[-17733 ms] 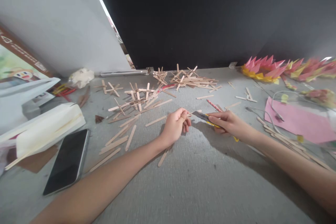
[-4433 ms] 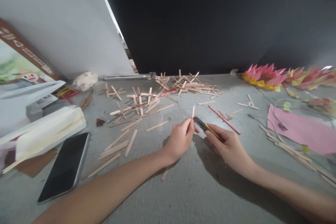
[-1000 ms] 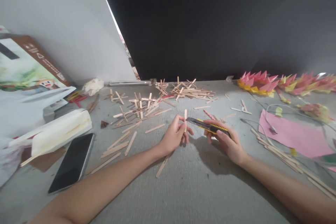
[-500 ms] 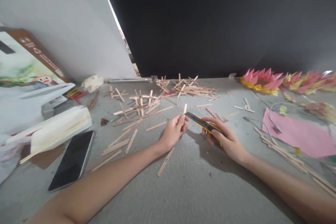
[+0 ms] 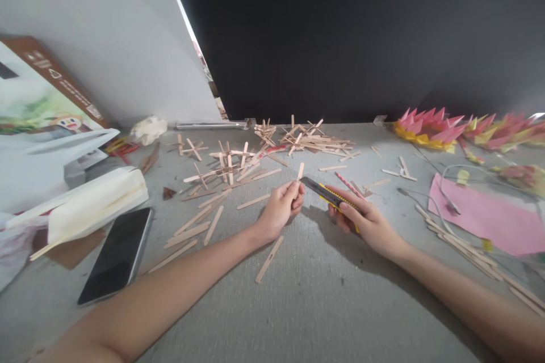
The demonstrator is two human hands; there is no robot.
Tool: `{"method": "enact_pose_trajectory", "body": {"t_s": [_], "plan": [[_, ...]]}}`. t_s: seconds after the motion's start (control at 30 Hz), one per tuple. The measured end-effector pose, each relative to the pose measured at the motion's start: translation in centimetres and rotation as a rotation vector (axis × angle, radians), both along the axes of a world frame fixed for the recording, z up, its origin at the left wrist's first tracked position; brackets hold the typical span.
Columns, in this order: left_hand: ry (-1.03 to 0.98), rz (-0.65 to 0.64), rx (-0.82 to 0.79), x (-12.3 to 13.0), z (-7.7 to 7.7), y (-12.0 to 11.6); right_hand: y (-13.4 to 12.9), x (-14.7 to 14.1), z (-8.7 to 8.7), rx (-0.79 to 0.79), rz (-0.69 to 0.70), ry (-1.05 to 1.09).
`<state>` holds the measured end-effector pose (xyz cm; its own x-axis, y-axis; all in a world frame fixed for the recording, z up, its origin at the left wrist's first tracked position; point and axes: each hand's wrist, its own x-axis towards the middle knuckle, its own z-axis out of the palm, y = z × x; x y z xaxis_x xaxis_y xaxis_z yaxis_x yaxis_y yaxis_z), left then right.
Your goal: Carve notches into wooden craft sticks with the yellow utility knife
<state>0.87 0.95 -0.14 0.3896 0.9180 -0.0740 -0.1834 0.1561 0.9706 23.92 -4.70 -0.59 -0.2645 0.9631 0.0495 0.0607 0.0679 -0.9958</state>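
Starting at the left, we have a black phone [image 5: 114, 255] flat on the grey counter [image 5: 306, 317], then loose sticks [image 5: 187, 233] scattered beside it, with crossed sticks [image 5: 230, 161] standing further back. Nearer to us, a marked stick [image 5: 269, 260] lies just beside the left forearm, a small dark spot near its middle.

Next comes our left hand [image 5: 280, 208], pinching a wooden stick [image 5: 301, 171] between thumb and curled fingers, above the counter. The stick's upper end points up and leans slightly right. From the right, the tip of a utility knife [image 5: 330, 194] meets or nearly meets it by the thumb; we cannot tell whether the edge touches the wood. Our right hand [image 5: 368, 221] is wrapped around the knife's black-and-yellow body.

We judge the step in hand to be working the blade on this stick. The next move seems to call for a firm pinch, a short controlled stroke, and the left fingertips kept clear of the edge.

Past the right hand are a striped straw [image 5: 346, 180], partly hidden, and a pink sheet [image 5: 481, 215] under a pale cable [image 5: 447, 195].
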Motion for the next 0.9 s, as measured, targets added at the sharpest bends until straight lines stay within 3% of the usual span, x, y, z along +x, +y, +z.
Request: {"method": "enact_pose_trajectory", "body": {"t_s": [0.33, 0.6, 0.9], "plan": [[-0.086, -0.029, -0.083, -0.11, 0.36, 0.26, -0.08, -0.07, 0.42, 0.047, -0.001, -0.154], [-0.130, -0.042, -0.120, -0.09, -0.14, 0.64, -0.05, -0.05, 0.44, 0.025, 0.009, -0.130], [-0.184, -0.074, -0.166, -0.17, 0.50, 0.61, 0.07, -0.01, 0.36, 0.050, 0.022, -0.142]]}}
